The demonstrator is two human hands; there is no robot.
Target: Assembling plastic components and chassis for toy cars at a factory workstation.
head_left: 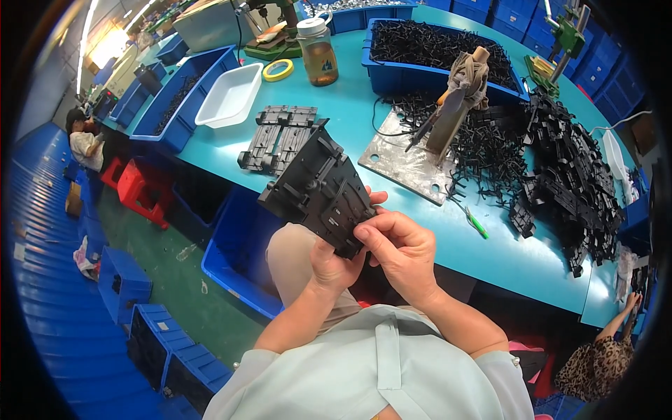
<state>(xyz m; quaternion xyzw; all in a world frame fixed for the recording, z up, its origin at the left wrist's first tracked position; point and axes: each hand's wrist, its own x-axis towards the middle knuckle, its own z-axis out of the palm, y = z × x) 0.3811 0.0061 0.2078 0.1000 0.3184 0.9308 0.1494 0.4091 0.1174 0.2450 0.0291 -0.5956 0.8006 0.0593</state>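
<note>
A black moulded plastic panel [322,192], with ribs and slots, is held tilted above my lap at the table's near edge. My left hand [332,267] is closed around its lower end, thumb in front and fingertips showing past the right side. At the panel's lower right edge, my right hand [404,252] has thumb and forefinger pinched together. Whatever lies between those fingertips is hidden. Just beyond the panel, similar black panels [280,136] lie flat on the table.
A metal plate [402,157] with a cloth-wrapped upright stands beyond my hands, among thin black pieces. Black parts [570,182] are heaped at right near a green pen [477,222]. Behind are a blue bin [392,75], bottle [318,59], tape roll [278,70] and white tray [229,96].
</note>
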